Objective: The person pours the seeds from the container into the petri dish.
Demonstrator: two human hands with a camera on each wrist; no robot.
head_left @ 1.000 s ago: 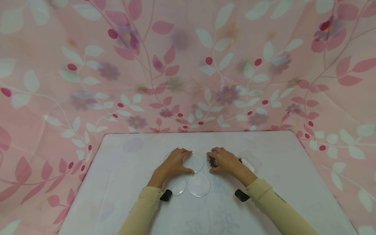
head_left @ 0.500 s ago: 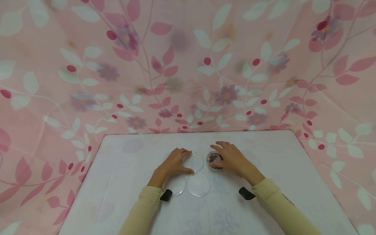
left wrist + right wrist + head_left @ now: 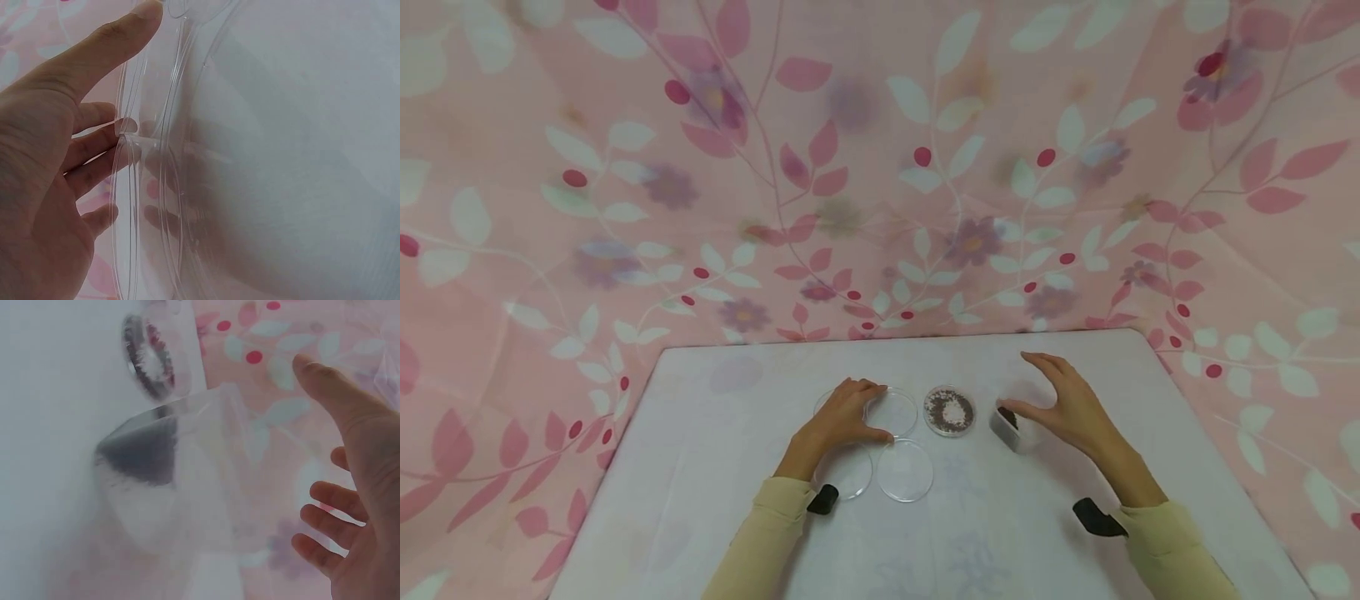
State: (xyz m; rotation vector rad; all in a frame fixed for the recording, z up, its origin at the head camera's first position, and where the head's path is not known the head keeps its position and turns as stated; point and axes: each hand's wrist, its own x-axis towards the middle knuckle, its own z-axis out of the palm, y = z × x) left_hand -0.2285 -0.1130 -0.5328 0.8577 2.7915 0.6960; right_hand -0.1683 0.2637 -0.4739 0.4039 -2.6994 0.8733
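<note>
My left hand point(image 3: 842, 419) lies over a cluster of clear round dishes, its thumb at the rim of the front right dish point(image 3: 906, 472) and its fingertips by the back right dish point(image 3: 895, 412). The front left dish point(image 3: 852, 477) is partly covered, the back left one mostly hidden. Thumb and fingers stay spread along the dish walls point(image 3: 128, 250) in the left wrist view. My right hand point(image 3: 1075, 408) is spread beside a clear container point(image 3: 1004, 430) of dark grains, thumb tip overlapping its top. Left of that container sits a round dish point(image 3: 950, 412) of brown and white bits.
A white cloth point(image 3: 737, 450) covers the table. Behind it and at the sides hangs a pink floral cloth point(image 3: 880, 167). Black bands show at the left wrist point(image 3: 823, 500) and right wrist point(image 3: 1097, 518).
My right hand has drawn off the dish of brown and white bits and moved right to the container, uncovering the dish. The left hand keeps its place.
</note>
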